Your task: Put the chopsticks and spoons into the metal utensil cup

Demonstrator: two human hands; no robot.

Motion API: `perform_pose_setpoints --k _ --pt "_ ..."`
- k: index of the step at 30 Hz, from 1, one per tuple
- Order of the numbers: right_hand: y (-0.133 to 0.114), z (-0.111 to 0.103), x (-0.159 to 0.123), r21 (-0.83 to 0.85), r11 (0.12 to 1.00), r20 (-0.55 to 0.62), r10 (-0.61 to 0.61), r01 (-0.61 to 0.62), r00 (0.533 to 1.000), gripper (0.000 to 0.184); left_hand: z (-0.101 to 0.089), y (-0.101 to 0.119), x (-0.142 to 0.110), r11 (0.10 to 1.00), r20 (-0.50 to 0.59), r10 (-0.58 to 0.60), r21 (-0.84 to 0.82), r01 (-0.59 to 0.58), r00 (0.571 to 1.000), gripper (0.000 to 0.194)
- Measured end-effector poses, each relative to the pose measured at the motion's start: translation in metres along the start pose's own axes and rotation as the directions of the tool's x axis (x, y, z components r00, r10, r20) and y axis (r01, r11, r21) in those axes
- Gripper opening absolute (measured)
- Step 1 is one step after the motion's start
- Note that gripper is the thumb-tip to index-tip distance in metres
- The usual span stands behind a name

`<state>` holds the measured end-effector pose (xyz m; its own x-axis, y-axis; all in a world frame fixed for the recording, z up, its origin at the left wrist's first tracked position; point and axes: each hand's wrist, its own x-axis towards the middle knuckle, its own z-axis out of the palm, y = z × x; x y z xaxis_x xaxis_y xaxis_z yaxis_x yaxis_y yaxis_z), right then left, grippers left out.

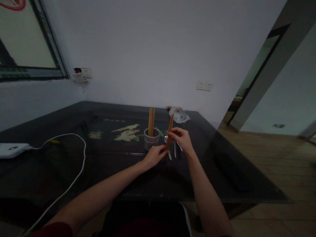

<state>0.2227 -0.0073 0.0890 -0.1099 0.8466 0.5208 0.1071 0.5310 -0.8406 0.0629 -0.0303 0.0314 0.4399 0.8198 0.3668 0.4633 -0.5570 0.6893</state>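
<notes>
From my end I watched the right hand (182,137) pinch the middle of a small bundle of slim, light-brown wooden chopsticks (171,122), while the left hand (154,156) was closed round its lower end. The bundle stood nearly upright, between the right and left edges of the glossy black table (112,179) and well in from its near edge. Just behind the left hand I had a grey, round, metal-looking cup (151,143) with more brown wooden chopsticks (151,120) upright in it; I couldn't tell whether hand and cup touched. Silver-coloured metal utensils (175,149), one with a round spoon bowl, lay beside and below the right hand. Farther out, a crumpled clear plastic bag (180,116) sat near the far right corner. Toward the left edge I made out a flat white device (8,150), its white cable (84,153) looping over the near edge. A white double socket (204,86) was on the wall beyond the far edge.
</notes>
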Motion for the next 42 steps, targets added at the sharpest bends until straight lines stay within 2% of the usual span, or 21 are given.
perform_pose_setpoints --k 5,12,25,42 --pt "-0.0018 -0.0036 -0.0006 0.004 0.999 0.076 0.052 -0.053 0.996 0.028 -0.0005 0.0002 0.0002 1.0 0.001 -0.002 0.021 0.002 1.0 0.023" --pt "-0.0017 -0.005 -0.0004 0.01 0.999 0.123 0.051 -0.053 0.991 0.027 -0.0013 -0.0019 0.0008 0.997 -0.017 0.015 0.07 -0.014 1.0 0.021" --pt "-0.0039 -0.0023 -0.0011 0.012 1.0 0.023 0.023 -0.023 0.999 0.029 -0.0058 -0.0018 0.0021 0.994 -0.008 0.025 0.103 -0.024 1.0 0.022" --pt "-0.0061 -0.0008 -0.002 0.015 1.0 0.027 0.022 -0.022 0.999 0.03 -0.0048 -0.0019 0.0016 0.989 0.005 0.036 0.141 -0.036 0.999 0.023"
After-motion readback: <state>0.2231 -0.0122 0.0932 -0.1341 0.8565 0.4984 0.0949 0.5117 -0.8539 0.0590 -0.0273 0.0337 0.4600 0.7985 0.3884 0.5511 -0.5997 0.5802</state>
